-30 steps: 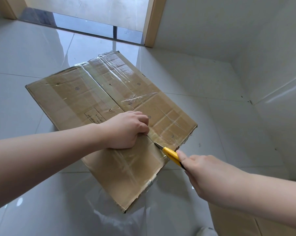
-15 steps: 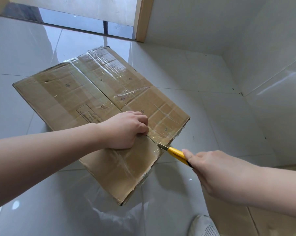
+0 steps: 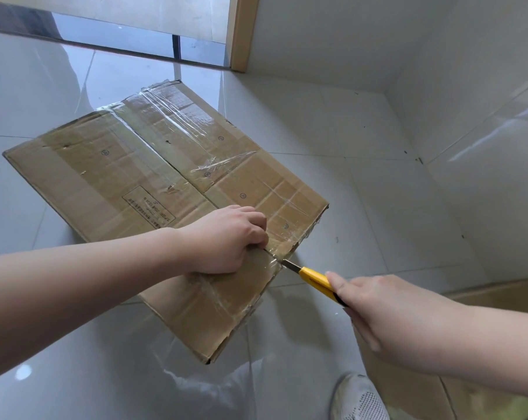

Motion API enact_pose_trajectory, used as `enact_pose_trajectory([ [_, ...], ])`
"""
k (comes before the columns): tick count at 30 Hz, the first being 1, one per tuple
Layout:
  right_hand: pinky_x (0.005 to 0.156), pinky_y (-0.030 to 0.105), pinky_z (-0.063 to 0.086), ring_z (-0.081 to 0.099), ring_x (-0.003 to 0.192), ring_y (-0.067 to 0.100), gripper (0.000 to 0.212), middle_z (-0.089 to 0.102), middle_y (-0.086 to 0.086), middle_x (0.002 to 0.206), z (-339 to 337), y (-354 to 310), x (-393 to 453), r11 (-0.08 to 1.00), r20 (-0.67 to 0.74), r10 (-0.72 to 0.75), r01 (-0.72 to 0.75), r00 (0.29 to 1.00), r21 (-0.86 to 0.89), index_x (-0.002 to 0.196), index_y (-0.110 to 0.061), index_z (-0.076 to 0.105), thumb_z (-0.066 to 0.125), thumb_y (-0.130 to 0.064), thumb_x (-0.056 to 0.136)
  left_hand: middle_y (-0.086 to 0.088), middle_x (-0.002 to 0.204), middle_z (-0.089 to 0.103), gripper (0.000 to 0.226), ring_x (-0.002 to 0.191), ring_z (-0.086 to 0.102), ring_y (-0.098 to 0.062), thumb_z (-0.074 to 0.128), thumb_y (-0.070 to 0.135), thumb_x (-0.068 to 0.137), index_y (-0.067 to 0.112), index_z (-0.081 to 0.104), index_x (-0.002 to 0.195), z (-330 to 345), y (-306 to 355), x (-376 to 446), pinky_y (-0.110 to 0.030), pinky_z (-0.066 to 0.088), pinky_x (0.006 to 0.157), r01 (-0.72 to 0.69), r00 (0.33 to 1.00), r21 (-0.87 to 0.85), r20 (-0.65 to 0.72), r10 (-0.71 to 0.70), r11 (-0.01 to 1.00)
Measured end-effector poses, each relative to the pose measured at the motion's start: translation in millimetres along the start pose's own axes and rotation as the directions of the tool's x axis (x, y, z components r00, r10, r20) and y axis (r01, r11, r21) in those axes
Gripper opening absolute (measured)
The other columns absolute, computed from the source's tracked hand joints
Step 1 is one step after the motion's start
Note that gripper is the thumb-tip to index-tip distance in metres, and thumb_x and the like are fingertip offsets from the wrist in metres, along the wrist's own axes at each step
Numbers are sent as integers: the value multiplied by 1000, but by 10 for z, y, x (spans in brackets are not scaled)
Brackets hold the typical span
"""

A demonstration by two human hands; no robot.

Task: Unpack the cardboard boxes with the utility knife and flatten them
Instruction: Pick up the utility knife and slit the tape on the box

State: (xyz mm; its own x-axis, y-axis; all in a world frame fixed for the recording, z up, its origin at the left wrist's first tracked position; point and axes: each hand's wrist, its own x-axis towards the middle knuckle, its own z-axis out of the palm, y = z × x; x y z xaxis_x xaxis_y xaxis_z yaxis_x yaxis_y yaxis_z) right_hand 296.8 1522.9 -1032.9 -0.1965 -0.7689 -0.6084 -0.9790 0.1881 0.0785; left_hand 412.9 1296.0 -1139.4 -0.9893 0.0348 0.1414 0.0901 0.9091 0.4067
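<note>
Gripped in the right hand (image 3: 387, 316) is a yellow knife (image 3: 315, 281), its blade tip set at the taped seam on the near right edge of the box (image 3: 129, 177). Curled fingers of the left hand (image 3: 226, 239) are pressed onto the box top just beside the blade; whether a flap edge is held cannot be told. The box is tilted above the tiled floor (image 3: 347, 192), with 1 shoe (image 3: 358, 400) seen below.

floor (image 3: 332, 122): glossy pale tile | on it: shoe (image 3: 359, 400), flat cardboard (image 3: 408, 389)
</note>
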Motion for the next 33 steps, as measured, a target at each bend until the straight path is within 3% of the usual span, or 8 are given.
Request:
enact_pose_trajectory([
  [7,81,28,40,48,94,16,55,48,-8,106,-58,126,-157,999,15,-32,32,999,-10,152,-27,8,29,-29,101,5,92,62,45,89,57,-20,31,15,67,20,70,88,-13,18,24,-40,51,80,-8,1000,-37,-16,8,999],
  [10,78,26,41,53,94,14,42,54,-12,106,-142,204,-156,998,-132,-59,60,989,1,142,-30,25,29,-34,101,1,93,63,48,89,56,-23,31,15,65,16,69,94,-134,57,77,-41,49,79,-31,991,-102,-131,17,994],
  [13,61,28,46,55,72,13,26,54,-15,84,-230,271,-31,988,-320,-145,155,936,5,121,-29,45,35,-33,98,2,100,67,36,95,56,-23,42,18,82,15,70,105,-340,167,191,-40,45,88,-115,977,-91,-190,96,989],
  [16,37,25,35,46,47,16,26,49,-11,65,-325,348,139,947,-487,-310,310,817,-83,97,-19,60,41,-37,92,1,101,70,44,104,56,-22,36,38,94,16,67,115,-533,302,340,-40,38,97,-160,987,-168,5,163,973],
  [23,34,25,30,43,36,26,38,46,-3,47,-659,382,497,900,-627,-434,333,647,-280,61,-14,53,48,-39,89,-4,75,58,54,84,55,-25,41,60,84,20,73,101,-862,251,405,-46,48,77,79,968,-417,248,30,905],
  [26,35,23,26,39,32,28,35,42,-1,41,-728,296,590,917,-678,-399,291,618,-274,53,-17,42,48,-38,81,-12,79,59,45,80,57,-32,46,66,79,32,74,91,-938,200,403,-47,51,74,219,944,-458,322,-68,862],
  [29,39,20,21,39,29,29,31,41,1,37,-772,233,670,935,-704,-355,246,615,-257,52,-21,31,45,-38,73,-12,72,58,31,57,50,-20,55,54,89,30,73,82,-1012,171,447,-27,46,56,296,917,-477,384,-106,828],
  [33,40,22,25,47,39,32,33,48,2,43,-874,321,782,934,-658,-357,237,663,-268,53,-16,48,41,-38,76,-23,62,53,35,52,46,-22,54,47,92,20,75,86,-1134,87,487,-23,36,54,343,907,-521,401,-130,782],
])
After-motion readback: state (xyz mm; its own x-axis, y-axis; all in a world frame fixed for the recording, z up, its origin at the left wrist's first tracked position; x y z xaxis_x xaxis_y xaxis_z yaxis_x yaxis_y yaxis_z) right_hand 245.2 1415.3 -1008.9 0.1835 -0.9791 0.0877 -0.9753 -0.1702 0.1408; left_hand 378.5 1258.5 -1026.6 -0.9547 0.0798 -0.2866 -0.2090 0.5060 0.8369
